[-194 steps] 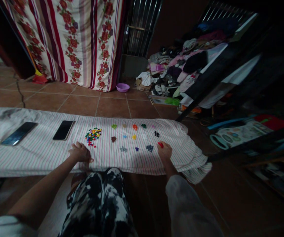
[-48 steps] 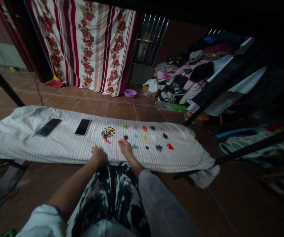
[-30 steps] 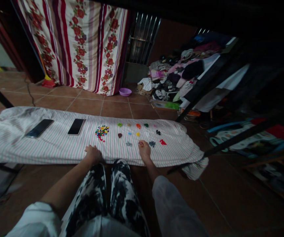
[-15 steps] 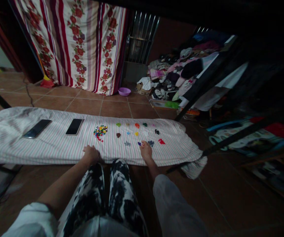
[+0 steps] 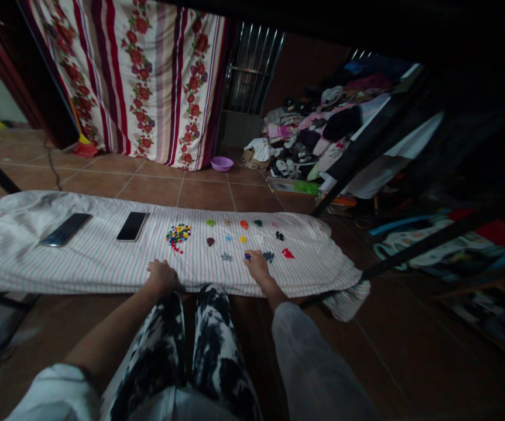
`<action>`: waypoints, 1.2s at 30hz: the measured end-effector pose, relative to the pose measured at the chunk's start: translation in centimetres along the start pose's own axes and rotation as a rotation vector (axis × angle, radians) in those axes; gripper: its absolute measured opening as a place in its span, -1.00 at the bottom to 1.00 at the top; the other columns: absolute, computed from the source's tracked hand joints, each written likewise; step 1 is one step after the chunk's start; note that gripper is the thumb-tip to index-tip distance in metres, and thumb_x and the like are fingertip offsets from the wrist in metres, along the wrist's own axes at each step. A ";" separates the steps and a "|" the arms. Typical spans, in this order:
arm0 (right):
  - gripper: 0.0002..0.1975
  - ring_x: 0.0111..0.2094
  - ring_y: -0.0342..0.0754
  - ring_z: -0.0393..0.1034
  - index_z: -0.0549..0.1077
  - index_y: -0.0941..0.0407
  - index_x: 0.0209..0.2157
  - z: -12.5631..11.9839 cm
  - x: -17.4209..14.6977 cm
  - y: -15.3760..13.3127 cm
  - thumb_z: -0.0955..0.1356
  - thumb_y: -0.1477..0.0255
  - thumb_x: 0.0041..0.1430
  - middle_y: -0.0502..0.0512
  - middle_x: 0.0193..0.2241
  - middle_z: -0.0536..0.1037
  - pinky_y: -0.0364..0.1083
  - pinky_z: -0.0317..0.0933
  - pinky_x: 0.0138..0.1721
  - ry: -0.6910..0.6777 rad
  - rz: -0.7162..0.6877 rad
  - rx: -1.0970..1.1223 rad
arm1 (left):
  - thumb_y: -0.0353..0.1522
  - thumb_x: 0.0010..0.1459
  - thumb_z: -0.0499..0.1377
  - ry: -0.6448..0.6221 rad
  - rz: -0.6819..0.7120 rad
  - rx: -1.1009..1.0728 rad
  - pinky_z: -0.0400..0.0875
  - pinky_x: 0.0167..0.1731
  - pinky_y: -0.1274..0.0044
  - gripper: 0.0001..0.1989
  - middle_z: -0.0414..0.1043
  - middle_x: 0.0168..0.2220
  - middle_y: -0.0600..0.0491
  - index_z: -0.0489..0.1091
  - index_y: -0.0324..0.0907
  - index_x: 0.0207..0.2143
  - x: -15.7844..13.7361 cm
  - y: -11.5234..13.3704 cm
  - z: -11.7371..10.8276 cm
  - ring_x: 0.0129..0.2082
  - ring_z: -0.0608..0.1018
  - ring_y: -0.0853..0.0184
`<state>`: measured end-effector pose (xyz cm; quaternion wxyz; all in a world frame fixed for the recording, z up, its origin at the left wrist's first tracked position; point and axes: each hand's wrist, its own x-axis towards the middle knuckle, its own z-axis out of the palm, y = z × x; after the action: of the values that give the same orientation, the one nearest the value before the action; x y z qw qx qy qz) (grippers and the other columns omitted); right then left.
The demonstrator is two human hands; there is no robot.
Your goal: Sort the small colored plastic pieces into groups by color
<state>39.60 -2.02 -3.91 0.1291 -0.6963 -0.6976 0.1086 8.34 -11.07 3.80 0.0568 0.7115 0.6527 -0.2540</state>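
Observation:
My right hand [image 5: 257,266] is over the striped cloth, its fingers bent together at a small cluster of dark blue pieces [image 5: 247,256]. Whatever sits between those fingertips is too small to make out. Just right of it lies a grey-blue pile [image 5: 268,256], and a light grey pile [image 5: 226,256] is to its left. My left hand [image 5: 162,277] rests at the cloth's near edge with its fingers curled and mostly hidden. Beyond that hand is a mixed heap of tiny coloured pieces [image 5: 178,234].
Small one-colour piles, such as red [image 5: 288,253], black [image 5: 280,235], yellow [image 5: 243,239] and brown [image 5: 210,241], dot the striped cloth [image 5: 103,266]. Two phones lie to the left, one near the middle [image 5: 132,226] and one farther out [image 5: 67,229]. Dark bars cross at right.
My right hand has shifted slightly left, and its fingertips have come down onto the dark blue pieces. My left hand has stayed in place.

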 end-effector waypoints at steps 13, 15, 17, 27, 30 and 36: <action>-0.69 -0.10 -0.02 0.40 0.50 0.14 -0.03 0.1 0.0 0.9 0.35 0.48 0.16 0.20 -0.13 0.53 -0.13 0.22 -0.06 0.033 -0.055 0.057 | -0.15 0.08 0.19 0.013 0.001 -0.017 0.35 -0.15 0.17 -0.55 0.42 0.01 -0.35 0.52 -0.21 -0.06 0.5 -0.1 0.7 0.00 0.43 -0.17; -0.70 -0.10 -0.02 0.40 0.51 0.15 -0.05 0.1 -0.1 1.0 0.34 0.48 0.16 0.21 -0.14 0.54 -0.12 0.22 -0.05 0.041 -0.066 0.071 | -0.12 0.07 0.20 0.017 0.006 -0.025 0.34 -0.15 0.16 -0.53 0.41 0.02 -0.37 0.52 -0.22 -0.06 0.5 -0.1 0.7 0.01 0.42 -0.20; -0.71 -0.10 -0.02 0.40 0.51 0.15 -0.07 0.0 -0.2 1.1 0.33 0.48 0.16 0.20 -0.15 0.54 -0.11 0.22 -0.04 0.057 -0.086 0.093 | -0.05 0.05 0.19 0.021 0.012 -0.041 0.33 -0.14 0.14 -0.48 0.41 0.02 -0.38 0.52 -0.20 -0.05 0.5 -0.2 0.8 0.02 0.42 -0.21; -0.72 -0.18 0.00 0.40 0.52 0.18 -0.13 -0.7 -0.2 0.1 0.24 0.46 0.21 0.20 -0.23 0.53 -0.05 0.24 -0.04 0.211 -0.117 0.141 | 0.16 -0.01 0.13 0.019 0.043 -0.146 0.33 -0.07 0.10 -0.34 0.44 0.00 -0.30 0.52 -0.10 -0.05 0.6 -1.1 0.4 0.04 0.44 -0.17; -0.70 -0.13 0.00 0.40 0.52 0.17 -0.12 -0.7 0.0 -1.7 0.21 0.47 0.23 0.21 -0.19 0.53 -0.06 0.24 0.00 0.199 -0.180 0.185 | 0.10 0.06 0.12 0.021 0.031 -0.166 0.31 -0.06 0.02 -0.37 0.43 0.00 -0.34 0.50 -0.14 -0.02 0.5 -1.0 0.3 0.07 0.41 -0.23; -0.70 -0.09 -0.03 0.40 0.54 0.10 -0.15 0.6 0.4 -7.3 0.21 0.50 0.24 0.14 -0.17 0.54 -0.08 0.24 0.02 0.059 -0.295 0.250 | -0.06 0.13 0.14 0.035 0.066 -0.222 0.30 -0.08 -0.09 -0.46 0.41 0.00 -0.44 0.49 -0.27 -0.01 0.7 -1.3 0.7 0.07 0.39 -0.33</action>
<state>32.49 -1.65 -2.00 0.2498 -0.5681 -0.7689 0.1539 6.93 -10.58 3.27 0.1321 0.7263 0.6538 -0.1660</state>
